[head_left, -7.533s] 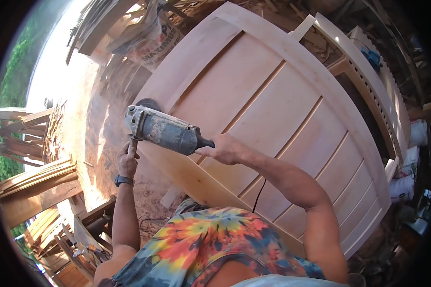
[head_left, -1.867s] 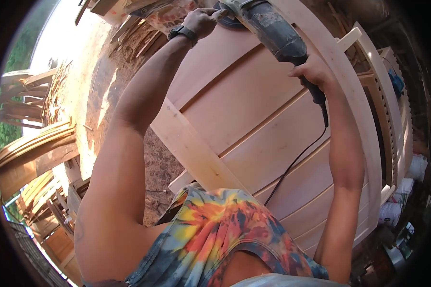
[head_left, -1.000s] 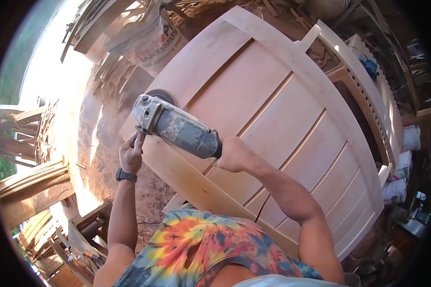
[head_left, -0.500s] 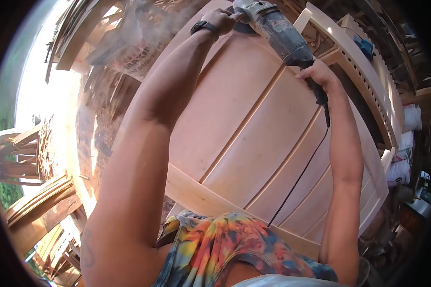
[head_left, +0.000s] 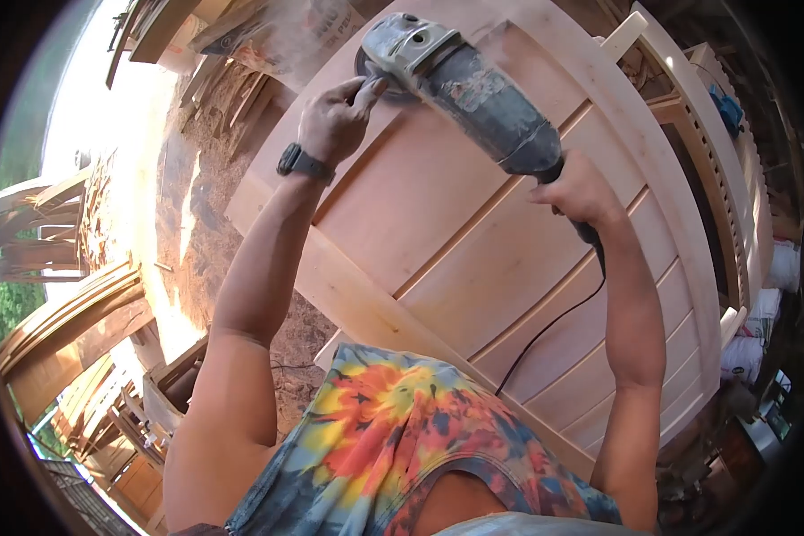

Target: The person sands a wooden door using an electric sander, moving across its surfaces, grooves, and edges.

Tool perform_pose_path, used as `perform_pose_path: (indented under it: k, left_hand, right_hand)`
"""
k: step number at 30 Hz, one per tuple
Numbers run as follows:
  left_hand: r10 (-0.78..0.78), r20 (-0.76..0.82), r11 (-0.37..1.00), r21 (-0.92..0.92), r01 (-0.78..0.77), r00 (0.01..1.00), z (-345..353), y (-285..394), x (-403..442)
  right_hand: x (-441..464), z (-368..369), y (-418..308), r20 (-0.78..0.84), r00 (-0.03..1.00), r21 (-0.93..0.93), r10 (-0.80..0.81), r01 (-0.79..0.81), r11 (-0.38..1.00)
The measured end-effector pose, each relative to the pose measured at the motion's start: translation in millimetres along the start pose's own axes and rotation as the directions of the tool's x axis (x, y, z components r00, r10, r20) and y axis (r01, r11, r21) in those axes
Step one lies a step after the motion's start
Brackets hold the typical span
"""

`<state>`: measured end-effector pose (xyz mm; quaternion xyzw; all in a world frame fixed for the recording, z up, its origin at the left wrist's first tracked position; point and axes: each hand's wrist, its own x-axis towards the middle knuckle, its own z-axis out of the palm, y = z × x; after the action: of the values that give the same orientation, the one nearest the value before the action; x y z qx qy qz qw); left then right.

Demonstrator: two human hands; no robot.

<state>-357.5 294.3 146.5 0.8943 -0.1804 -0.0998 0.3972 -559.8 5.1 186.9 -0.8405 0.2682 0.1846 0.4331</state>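
Observation:
A large, dusty angle grinder (head_left: 487,103) lies slantwise over a pale wooden panel (head_left: 460,228) with long grooves between its boards. My left hand (head_left: 333,123), with a black watch on the wrist, is closed at the grinder's head, around what looks like its side handle. Around the rear grip, my right hand (head_left: 582,189) is wrapped, thumb toward the motor body. The disc (head_left: 364,64) shows only in part beneath the head, close to the panel's left border; whether it touches the wood I cannot tell. A black cord (head_left: 545,335) runs from the rear grip toward my body.
To the right of the panel stands another wooden frame (head_left: 688,116) with a row of slots. Stacked wood strips (head_left: 71,313) lie at the left. A printed sack (head_left: 299,36) sits at the back left, and white sacks (head_left: 759,313) stand at the right. Dust hangs near the grinder's head.
Both hands have drawn the grinder toward my body, the head also moving left along the panel. My left elbow is more bent. The cord now curves with more slack.

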Motion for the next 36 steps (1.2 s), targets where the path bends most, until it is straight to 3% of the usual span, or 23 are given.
perform_pose_path:
  k: [2, 6, 8, 10, 12, 15, 17, 19, 22, 24, 28, 31, 33, 34, 36]
  left_hand:
    - [0.055, -0.098, 0.994, -0.091, -0.064, 0.994, -5, -42, -42]
    - [-0.032, -0.151, 0.979, -0.203, 0.0, 0.988, -31, -76, -128]
    - [-0.179, -0.104, 0.964, -0.219, 0.153, 0.978, -49, -78, -171]
    - [-0.251, -0.132, 0.958, -0.177, 0.226, 0.959, -61, -92, -212]
    - [-0.299, -0.155, 0.95, -0.138, 0.279, 0.942, -72, -112, -248]
    - [-0.249, -0.242, 0.965, -0.146, 0.219, 0.938, -93, -151, -281]
    - [-0.386, -0.17, 0.915, -0.197, 0.352, 0.907, -114, -166, -282]
    - [-0.358, -0.182, 0.925, -0.202, 0.321, 0.916, -127, -190, -268]
    - [-0.345, -0.192, 0.93, -0.199, 0.308, 0.919, -139, -200, -224]
    - [-0.256, -0.182, 0.962, -0.147, 0.231, 0.95, -141, -188, -175]
    - [-0.148, -0.104, 0.982, -0.137, 0.133, 0.983, -121, -160, -58]
    - [0.078, -0.068, 0.992, -0.094, -0.084, 0.995, -82, -131, 42]
    - [0.201, -0.007, 0.98, -0.015, -0.201, 0.98, -53, -86, 103]
    - [0.275, 0.01, 0.961, 0.042, -0.275, 0.961, -37, -66, 132]
    - [0.22, 0.1, 0.975, -0.056, -0.215, 0.97, -5, -16, 173]
  right_hand:
    - [-25, 32, -4, 0.025, 0.999, -0.069, -0.029, 0.03, 0.997]
    - [-65, 94, -3, 0.096, 0.992, -0.106, -0.087, 0.097, 0.99]
    - [-84, 121, -3, 0.101, 0.99, -0.133, -0.101, 0.114, 0.984]
    - [-101, 146, -6, 0.218, 0.973, -0.13, -0.076, 0.106, 0.986]
    - [-116, 166, -17, 0.279, 0.957, -0.177, -0.076, 0.129, 0.976]
    - [-129, 204, -34, 0.327, 0.94, -0.139, -0.1, 0.153, 0.978]
    - [-120, 224, -43, 0.308, 0.944, -0.126, -0.118, 0.164, 0.978]
    - [-103, 233, -57, 0.396, 0.886, -0.144, -0.239, 0.317, 0.937]
    - [-73, 222, -81, 0.387, 0.876, -0.081, -0.288, 0.343, 0.936]
    - [-49, 208, -92, 0.348, 0.894, -0.073, -0.284, 0.328, 0.942]
    - [5, 165, -88, 0.184, 0.962, -0.135, -0.2, 0.226, 0.965]
    - [28, 108, -78, -0.02, 0.985, -0.146, -0.171, 0.167, 0.975]
    - [37, 63, -78, -0.032, 0.999, -0.034, 0.03, -0.031, 0.999]
    - [47, 44, -66, -0.062, 0.998, 0.046, 0.033, -0.03, 0.998]
    - [62, 8, -44, -0.116, 0.991, 0.175, 0.065, -0.044, 0.984]
